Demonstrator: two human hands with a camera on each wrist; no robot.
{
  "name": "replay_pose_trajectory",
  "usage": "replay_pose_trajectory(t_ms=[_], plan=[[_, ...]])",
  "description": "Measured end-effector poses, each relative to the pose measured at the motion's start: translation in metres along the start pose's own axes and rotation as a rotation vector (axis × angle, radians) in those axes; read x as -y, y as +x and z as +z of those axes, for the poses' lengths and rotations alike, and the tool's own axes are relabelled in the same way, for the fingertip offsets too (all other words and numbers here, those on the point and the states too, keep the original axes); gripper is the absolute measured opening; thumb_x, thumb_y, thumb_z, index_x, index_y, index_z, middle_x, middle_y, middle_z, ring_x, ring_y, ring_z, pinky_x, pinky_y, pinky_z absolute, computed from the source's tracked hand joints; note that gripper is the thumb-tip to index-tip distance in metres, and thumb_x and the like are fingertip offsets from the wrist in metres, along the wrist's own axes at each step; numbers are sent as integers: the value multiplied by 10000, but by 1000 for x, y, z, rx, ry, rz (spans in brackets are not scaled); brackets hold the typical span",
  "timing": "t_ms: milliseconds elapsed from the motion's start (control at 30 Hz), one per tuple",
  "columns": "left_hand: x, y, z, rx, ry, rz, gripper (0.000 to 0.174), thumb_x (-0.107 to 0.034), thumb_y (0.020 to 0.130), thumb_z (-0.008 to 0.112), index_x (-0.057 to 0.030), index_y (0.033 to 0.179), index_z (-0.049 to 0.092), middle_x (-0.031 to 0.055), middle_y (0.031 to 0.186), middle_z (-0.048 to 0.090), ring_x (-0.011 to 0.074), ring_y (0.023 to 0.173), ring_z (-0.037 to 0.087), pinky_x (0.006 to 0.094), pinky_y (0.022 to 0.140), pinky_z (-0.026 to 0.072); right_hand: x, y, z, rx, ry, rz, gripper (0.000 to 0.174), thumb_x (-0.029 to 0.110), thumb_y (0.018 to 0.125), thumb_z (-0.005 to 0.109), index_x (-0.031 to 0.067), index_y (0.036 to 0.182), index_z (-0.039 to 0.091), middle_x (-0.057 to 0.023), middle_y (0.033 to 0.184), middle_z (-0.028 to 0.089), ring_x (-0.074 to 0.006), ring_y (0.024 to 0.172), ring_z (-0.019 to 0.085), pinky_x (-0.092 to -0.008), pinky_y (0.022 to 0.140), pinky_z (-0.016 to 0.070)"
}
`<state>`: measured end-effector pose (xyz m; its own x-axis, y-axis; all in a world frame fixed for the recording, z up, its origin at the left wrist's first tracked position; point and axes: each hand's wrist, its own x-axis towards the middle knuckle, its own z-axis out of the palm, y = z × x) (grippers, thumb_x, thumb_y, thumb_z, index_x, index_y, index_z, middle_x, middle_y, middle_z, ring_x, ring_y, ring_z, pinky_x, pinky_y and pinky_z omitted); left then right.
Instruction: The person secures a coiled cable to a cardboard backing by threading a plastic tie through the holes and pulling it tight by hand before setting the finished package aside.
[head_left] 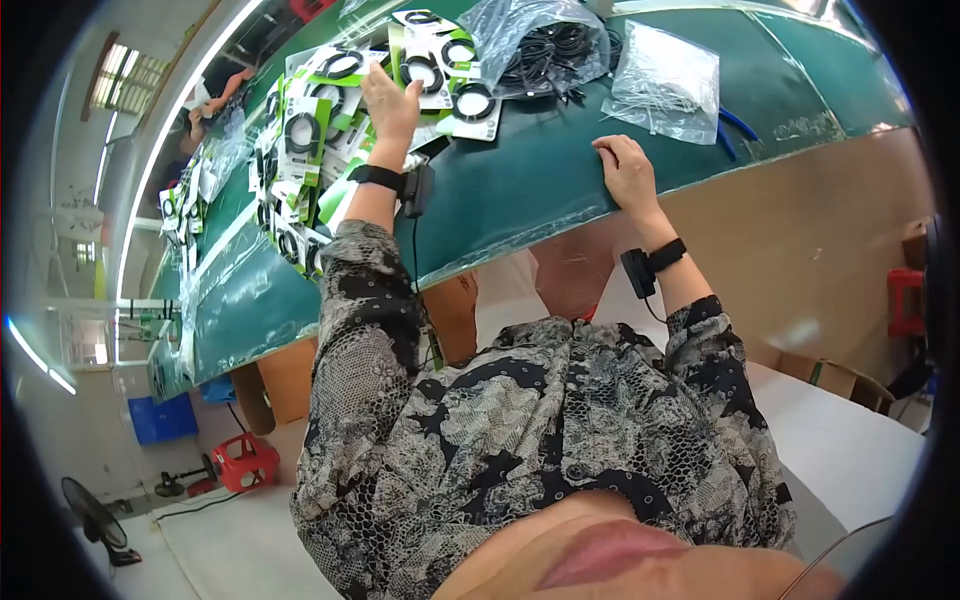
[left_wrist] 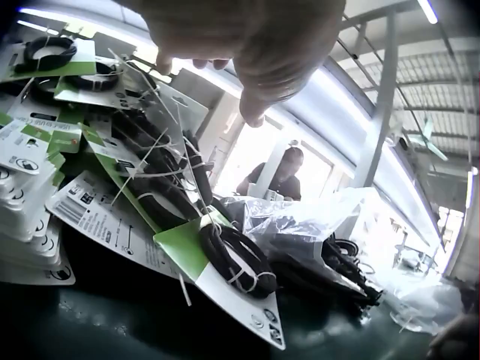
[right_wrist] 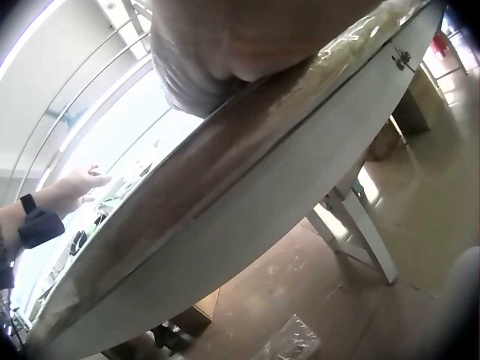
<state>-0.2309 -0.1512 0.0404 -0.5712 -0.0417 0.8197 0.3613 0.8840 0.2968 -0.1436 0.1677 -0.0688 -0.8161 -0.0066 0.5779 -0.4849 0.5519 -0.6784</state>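
Note:
My left hand [head_left: 393,110] is over a heap of packaged black cables [head_left: 302,135], each coiled on a white and green card. Its fingers are extended, the thumb stands apart, and nothing shows in its grasp. In the left wrist view, one carded cable [left_wrist: 238,259] leans below the hand, with white ties round its coil. Near the front edge of the green table [head_left: 510,170], my right hand [head_left: 628,172] rests with loosely bent fingers and no object in it. The right wrist view shows it from behind, its fingertips hidden.
A clear bag of black cables [head_left: 550,55] lies at the back, right of the heap. Beside it is a clear bag of whitish pieces [head_left: 665,75], with blue handles [head_left: 738,125] at its right. Another person [left_wrist: 281,176] is across the table.

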Motion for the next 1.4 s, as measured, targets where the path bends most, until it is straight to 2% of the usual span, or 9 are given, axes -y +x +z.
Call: replay_pose_trajectory(t_ms=[67, 233, 367, 700, 800, 900, 1133, 1200, 1400], plan=[[-15, 6, 14, -219, 463, 385, 373, -135, 800, 693, 0, 1092, 504, 137, 930, 609, 278, 726, 624, 408, 649, 539, 1, 1, -1, -6, -6, 6, 75, 44, 840, 574, 41, 882, 636, -103, 863, 626, -290, 849, 593, -362, 750, 476], [-73, -26, 71, 553, -101, 302, 341, -166, 853, 607, 5, 1137, 528, 183, 1011, 619, 364, 905, 615, 420, 782, 498, 1, -1, -2, -6, -15, -1, 64, 34, 839, 572, 42, 861, 631, -103, 835, 617, -289, 836, 590, -369, 741, 474], [-76, -17, 109, 608, 320, -81, 272, -176, 854, 593, -26, 1082, 581, 177, 1037, 619, 343, 905, 627, 418, 760, 504, -1, -2, 0, -21, 2, 4, 63, 31, 837, 572, 44, 856, 630, -105, 824, 612, -290, 828, 589, -370, 737, 473], [-90, -34, 33, 442, -202, 120, 215, -59, 800, 630, -28, 1013, 622, 126, 977, 609, 284, 840, 621, 355, 699, 512, -5, -1, 0, -41, 52, 22, 92, 70, 875, 568, 48, 897, 654, -77, 838, 629, -233, 796, 593, -335, 717, 476], [-125, -47, -12, 401, -281, 318, 257, -5, 781, 632, -37, 1036, 629, 107, 955, 600, 263, 824, 615, 344, 694, 511, 20, 11, -18, 58, 843, 570, 182, 148, 932, 560, 35, 1041, 652, -30, 901, 644, -127, 766, 572, -280, 689, 474], [-139, -63, -33, 359, -313, 504, 268, 0, 780, 629, -44, 1044, 623, 89, 978, 591, 271, 865, 614, 336, 716, 513, 53, 15, -33, 192, 1519, 622, 313, 210, 956, 549, -3, 1182, 586, -20, 964, 632, -63, 731, 537, -224, 659, 469], [-118, -80, -64, 336, -235, 737, 332, -39, 806, 631, -83, 1136, 624, 85, 1136, 576, 250, 950, 598, 350, 782, 502, 76, 8, -36, 359, 1583, 578, 345, 201, 950, 552, -13, 1220, 547, -37, 963, 632, -78, 671, 542, -204, 629, 479], [-100, -93, -77, 284, -60, 361, 353, -95, 831, 633, -85, 1182, 601, 97, 1187, 556, 263, 1051, 566, 382, 883, 458, 77, 4, -41, 336, 1573, 568, 342, 198, 949, 551, -11, 1221, 546, -38, 962, 632, -78, 666, 541, -199, 626, 481], [29, -130, -142, 380, 771, 111, 562, -185, 844, 652, 76, 1286, 423, 235, 1314, 451, 391, 1234, 414, 430, 1031, 345, 80, -2, -54, 328, 1666, 569, 341, 192, 950, 550, -12, 1224, 540, -35, 949, 626, -82, 678, 547, -199, 631, 479]])
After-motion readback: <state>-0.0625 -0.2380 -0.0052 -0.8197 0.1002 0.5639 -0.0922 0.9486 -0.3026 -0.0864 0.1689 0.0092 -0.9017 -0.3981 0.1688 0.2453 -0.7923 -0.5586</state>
